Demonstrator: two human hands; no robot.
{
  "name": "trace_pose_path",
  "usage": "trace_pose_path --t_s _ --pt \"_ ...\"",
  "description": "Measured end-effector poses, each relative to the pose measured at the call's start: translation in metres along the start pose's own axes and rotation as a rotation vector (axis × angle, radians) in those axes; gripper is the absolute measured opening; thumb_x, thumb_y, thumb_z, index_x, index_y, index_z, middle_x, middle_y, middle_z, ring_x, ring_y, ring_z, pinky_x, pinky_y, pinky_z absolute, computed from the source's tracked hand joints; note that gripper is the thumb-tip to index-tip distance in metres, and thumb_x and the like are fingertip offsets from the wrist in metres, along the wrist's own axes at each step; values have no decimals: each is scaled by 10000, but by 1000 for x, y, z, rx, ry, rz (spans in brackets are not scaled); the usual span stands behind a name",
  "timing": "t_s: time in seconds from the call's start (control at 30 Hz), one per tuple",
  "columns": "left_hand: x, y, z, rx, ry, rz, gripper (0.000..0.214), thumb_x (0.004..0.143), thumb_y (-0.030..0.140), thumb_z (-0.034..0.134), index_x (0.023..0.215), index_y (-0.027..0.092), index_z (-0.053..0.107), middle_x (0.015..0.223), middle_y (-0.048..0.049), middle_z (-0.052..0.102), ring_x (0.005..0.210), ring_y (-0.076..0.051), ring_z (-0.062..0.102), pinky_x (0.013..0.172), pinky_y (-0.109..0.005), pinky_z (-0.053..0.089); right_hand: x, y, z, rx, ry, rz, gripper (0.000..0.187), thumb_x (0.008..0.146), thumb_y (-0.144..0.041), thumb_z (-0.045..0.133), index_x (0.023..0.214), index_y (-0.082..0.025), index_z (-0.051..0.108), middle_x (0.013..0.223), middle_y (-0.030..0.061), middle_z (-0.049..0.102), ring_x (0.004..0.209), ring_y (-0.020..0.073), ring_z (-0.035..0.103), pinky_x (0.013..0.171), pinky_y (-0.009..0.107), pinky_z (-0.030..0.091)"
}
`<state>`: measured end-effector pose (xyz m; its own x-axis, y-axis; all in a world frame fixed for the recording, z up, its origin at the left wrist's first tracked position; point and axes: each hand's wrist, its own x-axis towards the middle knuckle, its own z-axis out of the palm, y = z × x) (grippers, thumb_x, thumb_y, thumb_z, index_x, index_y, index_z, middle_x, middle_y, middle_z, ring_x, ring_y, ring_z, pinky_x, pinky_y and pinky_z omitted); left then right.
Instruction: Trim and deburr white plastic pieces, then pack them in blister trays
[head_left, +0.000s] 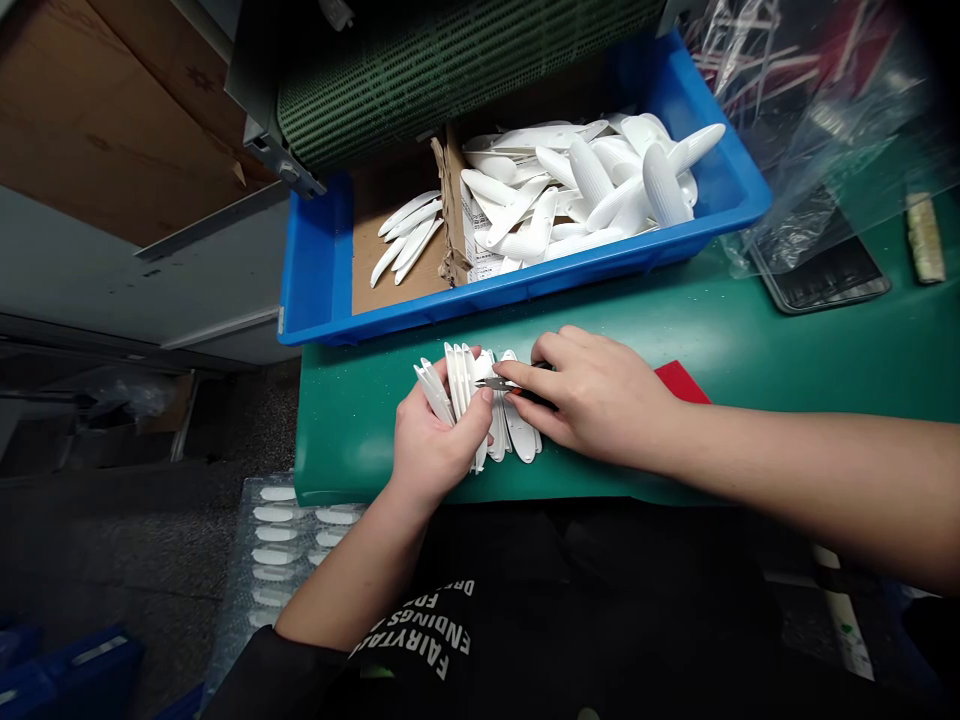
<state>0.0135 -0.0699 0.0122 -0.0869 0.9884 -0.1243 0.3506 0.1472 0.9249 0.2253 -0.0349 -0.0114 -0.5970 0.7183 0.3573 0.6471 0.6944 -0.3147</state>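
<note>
Item, centre of frame: white pieces [456,380], which we saw fanned upright in the left hand [433,440], its fingers clamped on them, apparently to bare their edges to the cutters [491,383]. Item, just right: the right hand [600,390], back uppermost, fingers closed on those cutters, forearm stretched in from the right edge. Item, upper centre, on the worktop [750,355]: blue bin [319,270], whose cardboard divider [452,200], we judged, kept two lots apart.
</note>
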Motion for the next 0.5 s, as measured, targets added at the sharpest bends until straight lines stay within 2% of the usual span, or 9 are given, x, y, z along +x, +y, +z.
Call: trace_pose_path --t_s 0.17,0.3,0.37,0.5 --pt "-1 2 0 7 1 -14 485 915 392 810 1359 215 725 842 -26 776 517 -185 712 504 -278 608 -2 -2 1 -12 -19 3 375 1128 -394 482 1278 -209 772 934 105 636 802 233 472 651 352 275" --pt "-1 0 0 -23 -33 -3 485 929 428 796 1361 220 724 831 -21 774 521 -180 697 522 -287 601 -3 2 4 54 24 19 378 1127 -419 488 1284 -230 775 906 83 649 784 213 522 623 333 275" --pt "0 -2 0 -31 -44 1 495 931 455 794 1364 226 723 884 -33 792 594 -197 726 581 -302 619 -3 5 5 110 77 40 354 1112 -416 527 1292 -239 775 896 69 661 780 199 560 623 320 302" --pt "4 -5 -2 -9 -9 30 500 920 478 806 1339 217 728 1062 -75 814 889 -266 791 753 -332 643 -2 10 2 222 165 89 324 1083 -398 587 1297 -251 780 890 52 682 773 186 613 643 309 375"
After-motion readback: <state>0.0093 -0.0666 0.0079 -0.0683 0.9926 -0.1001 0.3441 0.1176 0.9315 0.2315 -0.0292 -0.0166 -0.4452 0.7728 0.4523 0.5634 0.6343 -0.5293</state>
